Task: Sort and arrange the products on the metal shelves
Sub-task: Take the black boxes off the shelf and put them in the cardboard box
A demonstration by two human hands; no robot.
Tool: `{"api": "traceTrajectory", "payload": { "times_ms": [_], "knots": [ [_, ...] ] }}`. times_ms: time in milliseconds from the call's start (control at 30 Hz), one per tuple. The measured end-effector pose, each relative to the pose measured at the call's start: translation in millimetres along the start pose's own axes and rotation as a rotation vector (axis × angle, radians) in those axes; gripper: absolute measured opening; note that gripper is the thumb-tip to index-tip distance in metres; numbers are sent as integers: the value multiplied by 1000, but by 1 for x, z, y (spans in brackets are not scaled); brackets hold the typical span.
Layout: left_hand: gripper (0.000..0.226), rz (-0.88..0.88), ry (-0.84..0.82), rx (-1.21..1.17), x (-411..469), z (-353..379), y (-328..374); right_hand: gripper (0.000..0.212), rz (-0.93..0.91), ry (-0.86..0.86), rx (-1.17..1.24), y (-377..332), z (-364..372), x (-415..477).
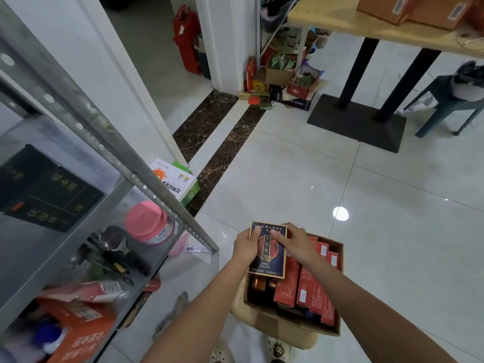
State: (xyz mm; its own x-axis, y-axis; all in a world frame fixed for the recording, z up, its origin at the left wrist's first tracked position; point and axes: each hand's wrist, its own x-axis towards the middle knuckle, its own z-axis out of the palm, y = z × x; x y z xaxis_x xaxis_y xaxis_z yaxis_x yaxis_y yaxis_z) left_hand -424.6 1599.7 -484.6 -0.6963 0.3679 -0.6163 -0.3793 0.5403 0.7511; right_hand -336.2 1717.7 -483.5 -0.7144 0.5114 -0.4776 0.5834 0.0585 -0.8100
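One product held over the cardboard box, ready for the metal shelves. Nearest the viewer, the cardboard box rests on a pale stool. Inside it, red cartons stand on edge along its right side, with darker packs at its left. Over the far left corner of the cardboard box, the dark product box is held upright with its printed face toward the viewer. The left hand grips its left edge and the right hand its upper right edge. A thumb of each lies on the printed face, so the fingers of both hands are closed on the product and neither hand is free. Left of the cardboard box stand the metal shelves. Their lower levels carry a pink-lidded jar, dark tools and an orange carton, and a higher level carries a flat black box. Beyond the cardboard box and to its left, a white and green carton lies on the floor. Far beyond the cardboard box, to its right, stands a wooden worktop bearing brown boxes. The step in hand appears to be carrying this product to the shelves. Done well, it likely means a two-handed hold until the product passes the slotted upright and a level beside like goods, where the flat black box looks the nearest match. The product should then go down squarely, label outward, without nudging the jar.
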Motion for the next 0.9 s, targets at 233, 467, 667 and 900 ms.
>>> {"api": "traceTrajectory", "payload": {
  "times_ms": [233,467,667,900],
  "knots": [
    [37,-11,29,60,0,-4,5,16,-6,127,212,-4,18,-3],
    [42,48,-2,225,-2,8,9,26,63,196,275,18,19,-11],
    [45,43,0,320,-5,22,14,27,90,189,188,30,9,-9],
    [50,53,0,325,-6,21,13,75,-112,185,-419,62,22,-57]
  ]
}}
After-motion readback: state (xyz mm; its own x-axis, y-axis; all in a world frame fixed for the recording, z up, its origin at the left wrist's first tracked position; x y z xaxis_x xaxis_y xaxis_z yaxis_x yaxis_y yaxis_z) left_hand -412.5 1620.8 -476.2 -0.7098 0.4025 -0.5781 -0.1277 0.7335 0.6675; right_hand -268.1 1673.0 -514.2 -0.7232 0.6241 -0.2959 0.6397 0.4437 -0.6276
